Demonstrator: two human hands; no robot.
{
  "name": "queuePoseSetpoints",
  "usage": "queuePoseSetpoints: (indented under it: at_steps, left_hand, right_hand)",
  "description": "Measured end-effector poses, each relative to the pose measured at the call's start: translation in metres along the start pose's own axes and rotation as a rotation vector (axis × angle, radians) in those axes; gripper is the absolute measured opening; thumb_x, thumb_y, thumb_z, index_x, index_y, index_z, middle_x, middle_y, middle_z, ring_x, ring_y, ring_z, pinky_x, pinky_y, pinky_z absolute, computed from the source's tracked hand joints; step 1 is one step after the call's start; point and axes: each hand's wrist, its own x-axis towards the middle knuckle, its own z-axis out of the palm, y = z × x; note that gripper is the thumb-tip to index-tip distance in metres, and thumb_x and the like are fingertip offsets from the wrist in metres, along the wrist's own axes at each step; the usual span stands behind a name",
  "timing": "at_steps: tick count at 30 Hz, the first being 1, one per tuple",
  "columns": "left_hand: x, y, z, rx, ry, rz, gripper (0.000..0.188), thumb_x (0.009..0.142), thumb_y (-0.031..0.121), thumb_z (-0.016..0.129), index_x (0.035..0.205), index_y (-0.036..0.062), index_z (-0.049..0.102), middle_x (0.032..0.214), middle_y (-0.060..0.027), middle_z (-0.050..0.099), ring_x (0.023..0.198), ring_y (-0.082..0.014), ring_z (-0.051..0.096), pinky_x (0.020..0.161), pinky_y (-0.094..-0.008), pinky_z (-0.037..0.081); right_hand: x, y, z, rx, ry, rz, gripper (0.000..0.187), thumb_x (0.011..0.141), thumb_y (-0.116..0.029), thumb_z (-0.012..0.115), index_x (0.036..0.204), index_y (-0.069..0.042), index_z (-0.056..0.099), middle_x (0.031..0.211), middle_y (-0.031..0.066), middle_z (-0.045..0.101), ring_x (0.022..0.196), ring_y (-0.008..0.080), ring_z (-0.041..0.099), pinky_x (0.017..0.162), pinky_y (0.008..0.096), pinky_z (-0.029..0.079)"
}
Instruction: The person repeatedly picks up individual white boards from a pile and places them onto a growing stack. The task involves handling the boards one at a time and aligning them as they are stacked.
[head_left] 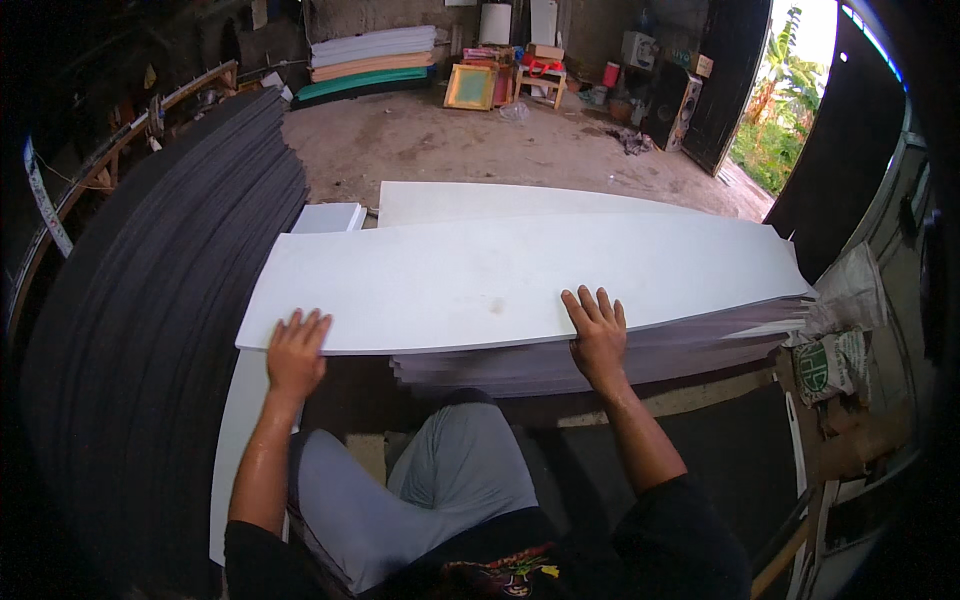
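A long white foam sheet (450, 275) lies across in front of me on top of a stack of similar sheets (600, 362). Its left end sticks out past the stack. My left hand (297, 350) rests over the near edge close to that end, fingers laid on the top face. Farther right, my right hand (597, 335) lies on the same edge with its fingers spread and pointing away from me. Both hands look open; whether anything of them reaches beneath the edge is hidden. Faint smudges mark the sheet's middle.
A tall bank of black foam sheets (150, 260) stands at my left. Another white sheet (520, 203) lies just beyond. Coloured sheets (370, 72) are piled at the back, near framed screens (470, 87). Sacks (832, 367) sit at the right, and a doorway opens at far right.
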Motion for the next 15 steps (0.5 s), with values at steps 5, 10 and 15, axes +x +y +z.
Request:
queuePoseSetpoints:
  at_steps: [5,10,15]
  left_hand:
    - [0.026,0.103,-0.019,-0.149,0.074,-0.018,0.086,0.068,0.010,0.085,0.149,0.0209,0.058,0.151,-0.0080,0.059,0.141,-0.0375,0.053,0.114,-0.0581,0.045]
    - [0.020,0.112,-0.028,-0.152,0.109,-0.026,0.081,0.063,-0.001,0.083,0.139,0.0212,0.067,0.143,-0.0074,0.066,0.138,-0.0356,0.058,0.111,-0.0566,0.048]
    - [-0.028,0.065,-0.052,-0.100,0.106,-0.084,0.075,0.064,-0.003,0.077,0.135,0.0218,0.071,0.139,-0.0069,0.070,0.133,-0.0340,0.062,0.108,-0.0547,0.050]
  right_hand:
    - [0.006,-0.043,-0.005,0.102,0.115,-0.063,0.057,0.084,-0.002,0.067,0.138,-0.020,0.067,0.139,0.0121,0.067,0.130,0.0465,0.060,0.105,0.0658,0.047]
    - [-0.015,-0.047,-0.011,0.172,0.108,-0.150,0.067,0.073,0.002,0.067,0.137,-0.018,0.069,0.137,0.0099,0.070,0.132,0.0368,0.062,0.110,0.0568,0.047]
    - [-0.044,0.043,-0.026,0.105,0.121,-0.128,0.072,0.064,0.013,0.068,0.133,-0.007,0.070,0.133,0.0154,0.071,0.129,0.0356,0.065,0.110,0.0516,0.049]
